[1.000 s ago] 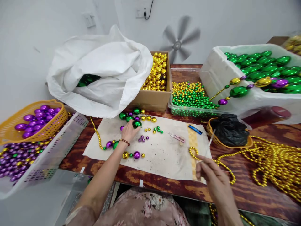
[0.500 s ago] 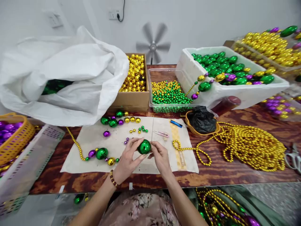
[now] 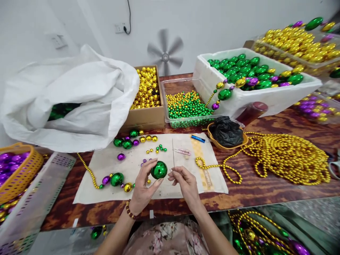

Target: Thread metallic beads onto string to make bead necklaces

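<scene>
My left hand (image 3: 143, 186) grips a large shiny green ball (image 3: 159, 170) between thumb and fingers above the white cloth (image 3: 170, 141). Just right of the ball, my right hand (image 3: 183, 179) pinches a thin upright needle (image 3: 173, 152) near its lower end. A gap separates the ball from the right fingertips. On the cloth's left lies a strung row with a green ball (image 3: 117, 179), purple and gold ones, joined to a gold bead strand (image 3: 89, 170). Behind the hands are small loose green beads (image 3: 160, 147), a purple ball (image 3: 121, 156) and pink tweezers (image 3: 182, 152).
A white sack (image 3: 66, 131), a carton of gold balls (image 3: 143, 118), a clear bead tub (image 3: 191, 122) and a foam box (image 3: 276, 95) line the back. At right lie a basket with a black bag (image 3: 227, 132) and a heap of gold strands (image 3: 292, 159).
The right hand and needle have separated from the green ball, which has shifted slightly left and down in the picture. The camera view has also shifted a little.
</scene>
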The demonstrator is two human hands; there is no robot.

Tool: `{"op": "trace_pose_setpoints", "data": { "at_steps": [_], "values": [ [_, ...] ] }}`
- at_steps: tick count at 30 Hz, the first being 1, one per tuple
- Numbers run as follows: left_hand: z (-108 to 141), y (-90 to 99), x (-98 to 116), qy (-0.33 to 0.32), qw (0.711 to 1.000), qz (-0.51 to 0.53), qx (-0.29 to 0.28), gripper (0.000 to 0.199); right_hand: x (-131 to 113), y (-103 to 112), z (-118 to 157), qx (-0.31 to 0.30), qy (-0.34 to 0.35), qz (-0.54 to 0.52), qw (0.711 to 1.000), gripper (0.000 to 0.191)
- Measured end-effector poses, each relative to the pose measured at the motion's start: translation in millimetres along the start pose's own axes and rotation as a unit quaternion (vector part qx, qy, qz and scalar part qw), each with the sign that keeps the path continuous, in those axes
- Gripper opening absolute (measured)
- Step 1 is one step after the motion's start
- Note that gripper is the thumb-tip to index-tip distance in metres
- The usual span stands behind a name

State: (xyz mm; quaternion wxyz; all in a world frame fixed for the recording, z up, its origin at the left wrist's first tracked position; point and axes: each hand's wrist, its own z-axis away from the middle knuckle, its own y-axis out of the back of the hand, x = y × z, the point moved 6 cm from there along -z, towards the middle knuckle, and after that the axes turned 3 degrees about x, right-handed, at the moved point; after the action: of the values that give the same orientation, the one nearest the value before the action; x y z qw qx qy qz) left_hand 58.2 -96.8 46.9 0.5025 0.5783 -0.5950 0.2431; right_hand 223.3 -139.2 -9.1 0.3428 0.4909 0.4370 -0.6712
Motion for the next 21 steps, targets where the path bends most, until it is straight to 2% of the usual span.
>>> {"op": "trace_pose_setpoints", "data": {
  "at_steps": [4, 8, 13, 17, 21],
  "values": [
    [-5.2, 7.3, 3.0, -0.012, 1.0, 0.023, 0.002, 0.048, 5.2, 7.6, 11.0, -0.01, 0.013, 0.007, 1.0, 0.029],
    [-17.2, 19.9, 6.4, 0.009, 0.995, 0.087, 0.045, 0.048, 12.4, 6.9, 25.5, -0.048, 0.032, 0.023, 0.998, 0.026],
    [-37.7, 33.5, 7.3, 0.072, 0.969, 0.215, 0.102, 0.046, 26.2, 0.4, 40.1, -0.102, 0.052, 0.056, 0.992, 0.023],
    [-48.8, 37.1, 7.6, 0.121, 0.945, 0.275, 0.127, 0.047, 37.7, -2.4, 43.9, -0.112, 0.032, 0.065, 0.991, 0.025],
    [-52.2, 36.7, 10.4, 0.13, 0.934, 0.306, 0.132, 0.045, 42.5, -4.0, 43.5, -0.112, 0.016, 0.066, 0.991, 0.028]
  ]
}}
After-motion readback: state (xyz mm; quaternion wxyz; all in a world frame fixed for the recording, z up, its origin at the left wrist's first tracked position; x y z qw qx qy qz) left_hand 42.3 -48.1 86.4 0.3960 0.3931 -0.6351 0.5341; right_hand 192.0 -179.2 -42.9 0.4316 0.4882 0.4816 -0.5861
